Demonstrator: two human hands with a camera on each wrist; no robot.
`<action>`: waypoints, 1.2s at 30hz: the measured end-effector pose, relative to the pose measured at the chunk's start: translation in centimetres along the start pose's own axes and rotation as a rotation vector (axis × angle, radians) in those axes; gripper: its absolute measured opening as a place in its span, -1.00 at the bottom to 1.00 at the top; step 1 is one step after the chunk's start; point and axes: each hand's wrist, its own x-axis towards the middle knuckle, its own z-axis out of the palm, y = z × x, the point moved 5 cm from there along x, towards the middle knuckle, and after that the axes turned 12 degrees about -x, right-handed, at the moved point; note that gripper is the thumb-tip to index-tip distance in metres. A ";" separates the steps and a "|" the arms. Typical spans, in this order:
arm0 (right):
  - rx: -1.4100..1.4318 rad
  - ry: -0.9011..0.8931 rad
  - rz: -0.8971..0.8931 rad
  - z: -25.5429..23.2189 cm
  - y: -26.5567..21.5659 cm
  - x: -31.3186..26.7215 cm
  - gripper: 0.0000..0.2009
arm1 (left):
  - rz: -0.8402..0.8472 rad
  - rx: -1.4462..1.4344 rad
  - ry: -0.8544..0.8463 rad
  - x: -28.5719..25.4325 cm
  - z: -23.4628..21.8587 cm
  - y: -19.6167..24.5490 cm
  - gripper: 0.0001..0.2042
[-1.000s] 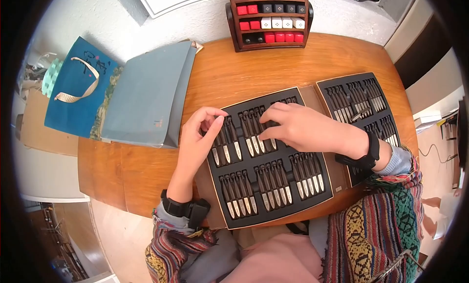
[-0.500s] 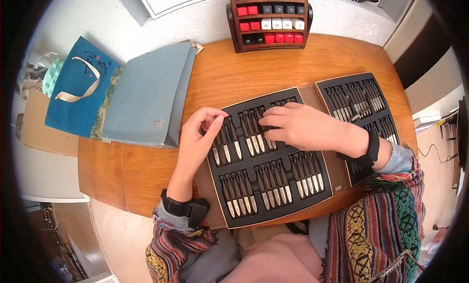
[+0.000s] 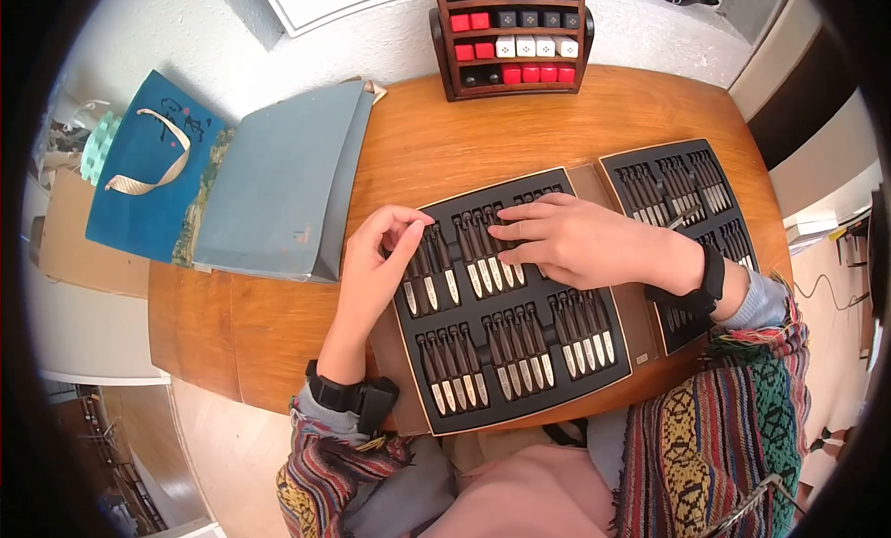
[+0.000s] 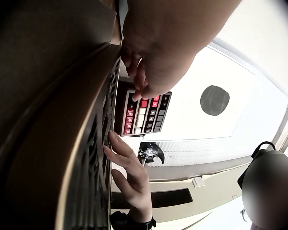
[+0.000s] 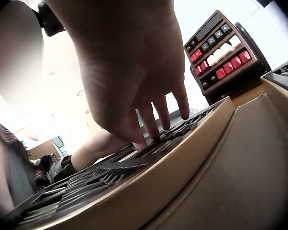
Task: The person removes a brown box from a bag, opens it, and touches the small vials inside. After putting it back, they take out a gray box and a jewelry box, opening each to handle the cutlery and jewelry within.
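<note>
An open case point(image 3: 515, 297) has a dark tray with groups of slim dark pieces with pale lower ends point(image 3: 529, 366). The left hand point(image 3: 376, 264) is over the tray's upper left edge, its thumb and forefinger tips close together beside the upper left group; nothing is seen between them. The right hand point(image 3: 585, 243) lies over the upper middle and right groups, fingers spread. In the right wrist view the right hand's point(image 5: 134, 72) fingers reach down to the pieces; contact under the fingertips is partly hidden. The left wrist view shows the left hand point(image 4: 165, 52) with loosely bent fingers.
A second tray point(image 3: 682, 190) joins the case at right, with a loose piece lying across its rows. A wooden rack point(image 3: 515, 88) of red, white and dark blocks stands at the back. A blue-grey folder point(image 3: 278, 185) and blue bag point(image 3: 144, 194) are at left.
The right hand's fingers have shifted slightly and spread over the upper middle group, uncovering more of its pale ends. The left hand has hardly moved.
</note>
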 end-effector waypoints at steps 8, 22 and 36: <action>-0.049 0.010 -0.012 -0.2 -0.2 0.1 -0.67 | 0.053 -0.062 0.074 0.2 0.2 -0.1 -0.89; -0.045 0.007 0.006 0.0 -0.4 0.1 -0.64 | 0.321 0.447 -0.252 -0.6 2.3 2.1 -0.69; -0.015 -0.045 0.016 0.0 -0.4 0.2 -0.61 | 0.320 0.603 -0.260 -0.6 2.8 2.1 -0.67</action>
